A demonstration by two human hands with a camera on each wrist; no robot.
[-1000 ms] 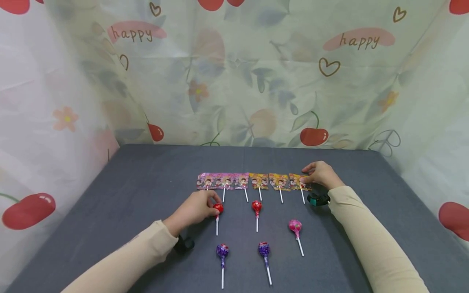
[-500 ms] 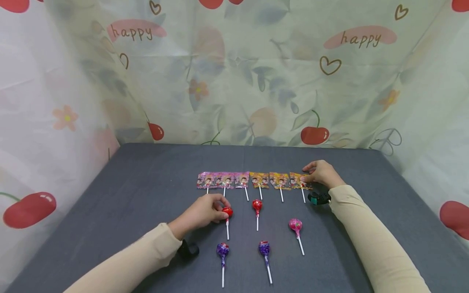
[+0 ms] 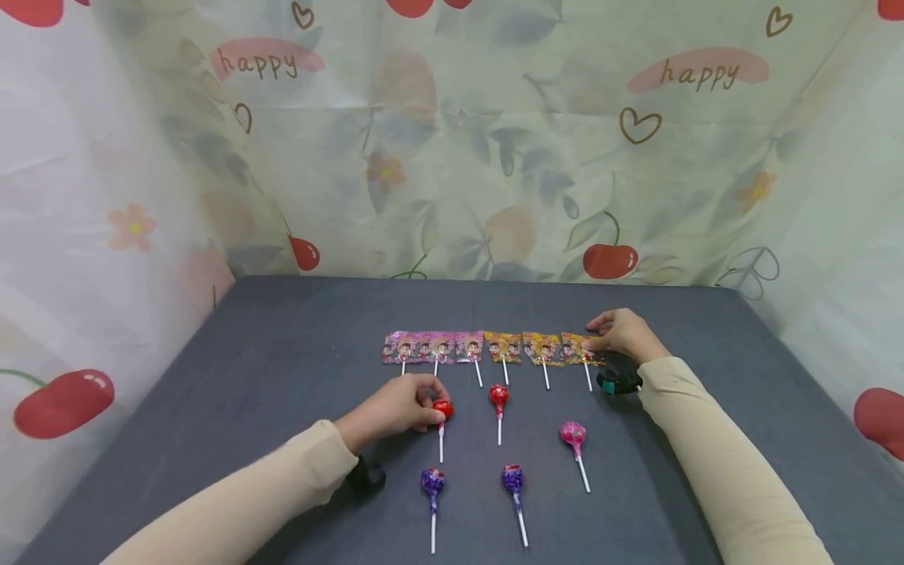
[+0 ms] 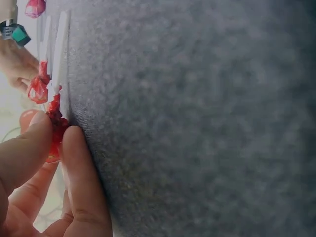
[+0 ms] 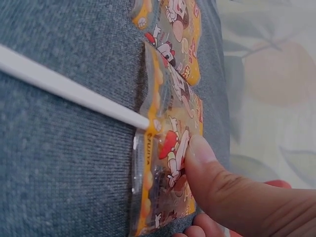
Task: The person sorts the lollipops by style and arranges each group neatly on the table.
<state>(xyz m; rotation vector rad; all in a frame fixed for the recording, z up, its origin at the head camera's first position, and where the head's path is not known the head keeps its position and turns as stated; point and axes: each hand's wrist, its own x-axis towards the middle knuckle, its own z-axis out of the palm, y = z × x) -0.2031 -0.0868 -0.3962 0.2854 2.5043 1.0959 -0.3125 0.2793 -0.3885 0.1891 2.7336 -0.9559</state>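
Note:
In the head view my left hand [image 3: 402, 404] pinches the wrapped head of a red lollipop [image 4: 55, 133] between thumb and finger, just over the table; its white stick points toward me. A second red lollipop [image 3: 498, 396] lies to its right. At the right end of the row of flat packets, my right hand [image 3: 625, 336] rests with its thumb on an orange-wrapped flat lollipop [image 5: 168, 148]. That packet lies on the table, and the index finger reaches past its far edge, apart from the thumb. The other right fingers are partly hidden.
Pink-wrapped flat lollipops [image 3: 432, 348] and orange ones [image 3: 503, 348] form one row on the grey table [image 3: 304, 329]. Closer to me lie two purple lollipops [image 3: 432, 482] and a pink one [image 3: 573, 434]. A patterned curtain [image 3: 459, 157] stands behind the table.
My left hand has shifted right and slightly toward me with the red lollipop, mostly in the first half second. The right hand stays on the end packet.

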